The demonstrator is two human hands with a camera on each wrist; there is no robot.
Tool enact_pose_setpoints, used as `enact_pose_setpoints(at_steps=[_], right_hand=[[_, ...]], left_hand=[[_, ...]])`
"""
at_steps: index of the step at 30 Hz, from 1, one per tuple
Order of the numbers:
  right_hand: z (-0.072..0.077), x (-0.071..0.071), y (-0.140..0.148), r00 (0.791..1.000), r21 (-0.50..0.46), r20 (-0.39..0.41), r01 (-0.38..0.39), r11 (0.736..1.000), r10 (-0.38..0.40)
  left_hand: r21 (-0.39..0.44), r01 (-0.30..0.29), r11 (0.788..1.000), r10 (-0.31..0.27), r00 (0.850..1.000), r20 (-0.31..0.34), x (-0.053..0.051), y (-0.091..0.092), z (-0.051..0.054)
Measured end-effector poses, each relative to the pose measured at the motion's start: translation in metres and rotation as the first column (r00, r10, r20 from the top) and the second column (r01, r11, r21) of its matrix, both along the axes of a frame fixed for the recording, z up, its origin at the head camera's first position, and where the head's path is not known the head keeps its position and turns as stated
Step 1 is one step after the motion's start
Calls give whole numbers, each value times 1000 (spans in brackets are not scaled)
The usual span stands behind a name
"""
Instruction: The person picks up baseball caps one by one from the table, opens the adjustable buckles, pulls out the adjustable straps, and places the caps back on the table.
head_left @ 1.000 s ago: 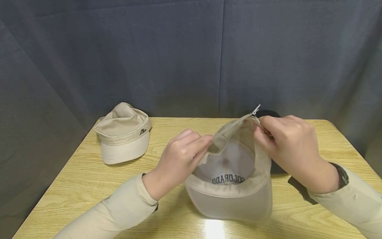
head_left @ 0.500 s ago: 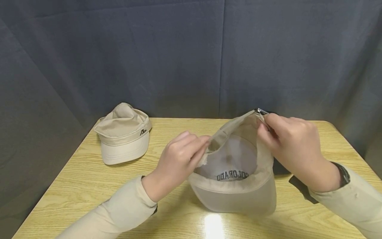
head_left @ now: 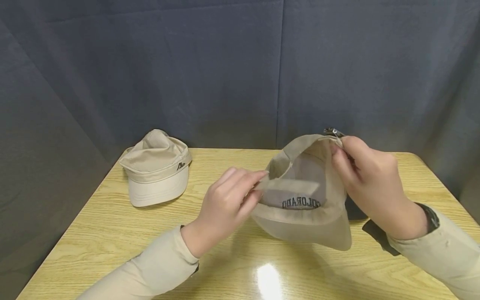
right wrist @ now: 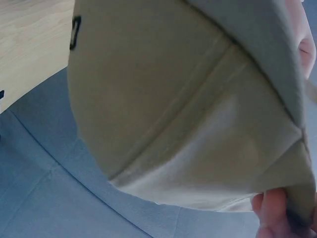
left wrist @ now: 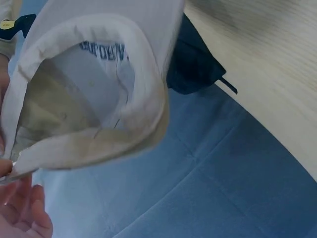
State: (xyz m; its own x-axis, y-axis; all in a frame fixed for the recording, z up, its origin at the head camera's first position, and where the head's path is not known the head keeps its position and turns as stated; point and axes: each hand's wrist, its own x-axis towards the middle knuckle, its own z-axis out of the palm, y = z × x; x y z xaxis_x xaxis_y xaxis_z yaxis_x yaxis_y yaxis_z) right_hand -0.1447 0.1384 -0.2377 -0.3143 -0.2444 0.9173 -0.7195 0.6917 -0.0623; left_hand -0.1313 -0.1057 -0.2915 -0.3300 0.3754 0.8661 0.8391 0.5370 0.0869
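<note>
**Soft cap [head_left: 303, 191] pinched at its rim**

The cap is held up above the counter [head_left: 93, 225], between the left grip [head_left: 225, 208] and the right grip [head_left: 375, 187]. By the right grip, with fingers curled, the rim is pinched beside the metal buckle [head_left: 333, 132]; by the left grip, with thumb and fingertips brought together, it is pinched on the opposite side. The brim [head_left: 311, 233] is hung lower than both.

The cap is judged light, its cloth soft and neither slippery nor fragile, so folding between the grips may be expected. Some stiffness is likely kept by the brim. A surer hold would seem to be given by the rim's sewn band than by the crown. The other cap [head_left: 157, 171] is seen well left of the left grip.
</note>
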Motion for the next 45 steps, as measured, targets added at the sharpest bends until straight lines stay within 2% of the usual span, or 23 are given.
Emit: enact_pose_setpoints(at_steps=[4,8,10,12,13,14,15,16,19,20,22,23,25,27,30,32,34,37,40,42,43,44,45], right_hand=[[0,1,0,1000,-41,-9,-8,999,8],[-1,2,0,1000,-83,-25,-5,997,3],[-2,1,1,999,-101,-34,-1,995,-3],[-2,1,1,999,-114,-41,6,993,-11],[-3,1,2,999,-118,-45,6,993,-11],[-3,0,2,999,-123,-49,4,992,-10],[-3,0,2,999,-127,-53,1,992,-7],[-3,0,2,998,-129,-57,0,992,-7],[-3,-1,2,998,-137,-71,-9,990,0],[-3,-1,2,997,-141,-75,-11,990,1],[-3,-1,2,997,-144,-80,-12,989,0],[-3,-2,2,997,-146,-82,-13,989,1],[-3,-2,3,997,-143,-80,-11,990,-1],[-4,-2,4,997,-131,-76,-15,991,5],[-5,-2,4,997,-102,-78,-29,994,21],[-7,-2,3,995,-85,-89,-46,995,39],[-8,-3,2,993,-61,-100,-69,996,62],[-11,-4,0,988,-35,-113,-108,994,103],[-12,-5,-1,981,-11,-122,-155,988,152],[-13,-5,-2,972,15,-131,-197,980,197],[-14,-6,-2,966,30,-134,-219,975,221],[-15,-5,-2,961,47,-133,-239,970,243],[-15,-5,-2,955,63,-130,-260,963,266]], left_hand=[[-19,-46,999,47,998,44,0,0,-3],[-48,-104,993,110,982,152,0,-2,-8],[-66,-138,988,150,960,236,0,-3,-10],[-76,-156,985,173,921,350,-1,-4,-12],[-77,-161,984,178,893,414,-1,-5,-12],[-75,-161,984,177,858,482,-1,-6,-13],[-72,-159,985,172,817,550,-1,-7,-14],[-66,-159,985,165,770,616,-1,-8,-15],[-43,-162,986,138,638,758,-4,-10,-19],[-20,-159,987,113,598,794,-5,-10,-21],[46,-151,987,43,538,842,-8,-11,-25],[93,-147,985,-6,510,860,-9,-12,-28],[212,-133,968,-133,443,887,-11,-13,-33],[321,-123,939,-255,376,891,-12,-14,-37],[469,-140,872,-423,269,865,-13,-14,-40],[563,-157,812,-527,218,821,-12,-14,-39],[645,-178,743,-620,177,764,-12,-13,-39],[739,-198,644,-729,133,671,-11,-12,-36],[798,-205,567,-798,103,594,-10,-10,-33],[823,-214,527,-827,93,554,-10,-10,-31],[831,-219,511,-837,96,539,-10,-11,-31],[837,-232,496,-843,103,528,-10,-11,-31],[839,-244,486,-845,117,523,-9,-11,-30]])
